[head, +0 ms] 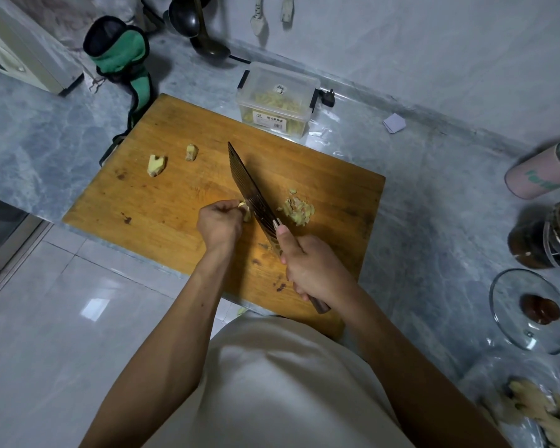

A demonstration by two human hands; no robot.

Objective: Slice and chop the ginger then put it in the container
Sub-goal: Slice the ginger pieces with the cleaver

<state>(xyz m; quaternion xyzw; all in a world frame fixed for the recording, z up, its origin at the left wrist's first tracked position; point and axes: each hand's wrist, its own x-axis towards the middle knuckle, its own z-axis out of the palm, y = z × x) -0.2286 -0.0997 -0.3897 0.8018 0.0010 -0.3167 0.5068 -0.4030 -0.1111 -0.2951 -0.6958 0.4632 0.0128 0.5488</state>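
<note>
Right hand (307, 270) gripping knife (253, 192); left hand (219, 221) apparently pinching ginger piece (246, 213) beside blade.

Cutting board (175, 195): my left hand (219, 223) pinched ginger (245, 212) against the knife (251, 192); my right hand (314, 270) gripped its handle; slices (296, 210) lay right of the blade.

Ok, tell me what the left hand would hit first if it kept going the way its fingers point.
The left hand pinches a ginger piece, fingers pointing right. Straight on, it would likely first meet the knife blade, standing just beyond the ginger.
</note>
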